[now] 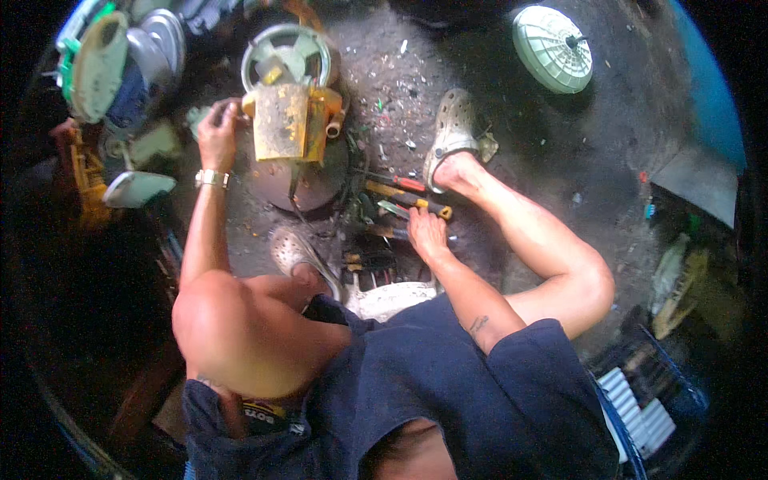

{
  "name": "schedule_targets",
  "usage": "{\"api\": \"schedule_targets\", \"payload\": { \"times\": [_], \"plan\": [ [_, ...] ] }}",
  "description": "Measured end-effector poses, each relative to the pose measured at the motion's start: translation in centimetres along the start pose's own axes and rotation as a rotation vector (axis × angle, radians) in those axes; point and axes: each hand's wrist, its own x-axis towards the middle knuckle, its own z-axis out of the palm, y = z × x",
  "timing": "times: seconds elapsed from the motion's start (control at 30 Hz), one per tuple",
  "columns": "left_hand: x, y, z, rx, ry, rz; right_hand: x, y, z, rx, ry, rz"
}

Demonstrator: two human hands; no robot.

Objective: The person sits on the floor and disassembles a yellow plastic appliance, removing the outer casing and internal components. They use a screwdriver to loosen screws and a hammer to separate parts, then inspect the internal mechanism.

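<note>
A worn yellow machine housing (282, 124) stands in front of me, with a round spoked metal wheel (320, 68) at its far end and a dark round base beneath. Along its left side is my left hand (216, 134), wearing a metal-band watch; its fingers are curled at the housing's edge, and what they hold is hidden. My right hand (428, 232) reaches down to the hand tools on the floor, its fingers closed at the end of a slim, pale-green tool (394, 210). Just beyond lie a yellow-and-black-handled tool (412, 198) and a red-handled tool (408, 183).
A white ribbed disc (552, 48) lies at the far right. Metal basins and lids (152, 60) crowd the far left, near a pale panel (140, 190). Small scraps litter the dark floor. I sit on a low white stool (392, 300), with clog-shod feet (452, 132) around the tools.
</note>
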Motion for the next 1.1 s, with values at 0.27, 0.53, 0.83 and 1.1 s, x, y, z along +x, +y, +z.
{"api": "schedule_targets", "payload": {
  "times": [0.27, 0.53, 0.83, 1.1],
  "plan": [
    [0.7, 0.7, 0.9, -0.121, 0.015, -0.13, 2.6, -0.3, 3.1, -0.097, 0.082, -0.035],
    [-0.9, 0.0, 1.7, -0.379, 0.122, -0.174, 4.7, -2.5, -15.1, 0.529, -0.029, 0.205],
    [-2.0, 0.5, 2.4, -0.449, 0.27, -0.105, 17.2, -16.8, -31.8, 0.24, 0.153, -0.271],
    [-1.4, 0.6, 2.8, -0.528, 0.286, -0.044, 24.0, -22.3, -30.2, -0.096, 0.075, -0.341]
  ]
}}
